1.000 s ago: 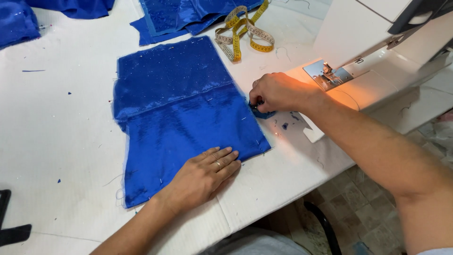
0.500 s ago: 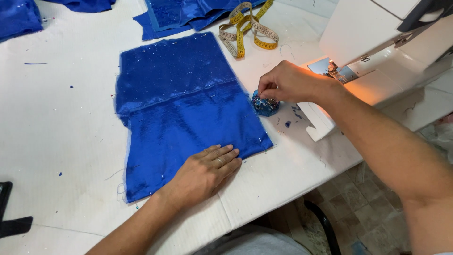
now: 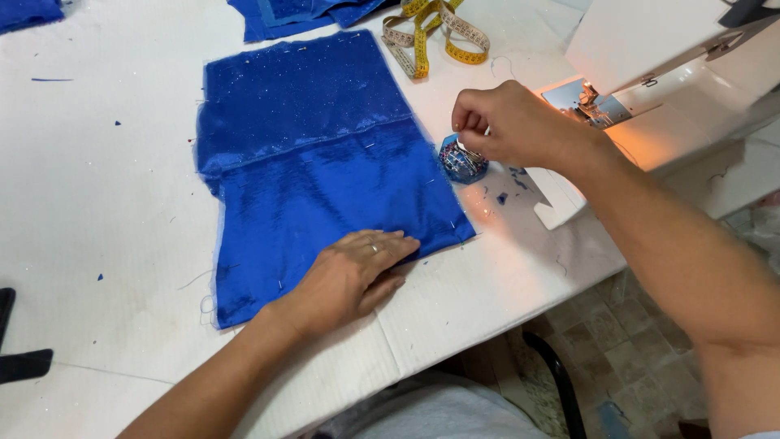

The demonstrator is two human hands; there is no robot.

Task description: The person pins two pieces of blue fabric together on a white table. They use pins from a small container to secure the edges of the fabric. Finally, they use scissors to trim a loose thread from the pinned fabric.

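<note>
A rectangular piece of bright blue fabric (image 3: 317, 162) lies flat on the white table (image 3: 97, 203), its upper half sparkly, its lower half satin, with pins along the edges. My left hand (image 3: 353, 276) rests flat on the fabric's near edge, fingers together. My right hand (image 3: 508, 126) hovers just over a small round blue pin holder (image 3: 460, 162) full of pins beside the fabric's right edge. Its thumb and forefinger are pinched together on what looks like a pin.
A white sewing machine (image 3: 650, 73) with its lamp lit stands at the right. A yellow tape measure (image 3: 431, 28) lies coiled at the back, next to more blue fabric pieces (image 3: 301, 12). A black object (image 3: 20, 358) sits at the left edge. Tiled floor shows below the table.
My right hand has lifted slightly off the pin holder, which now shows more fully below its fingers. My left hand stays pressed on the fabric.
</note>
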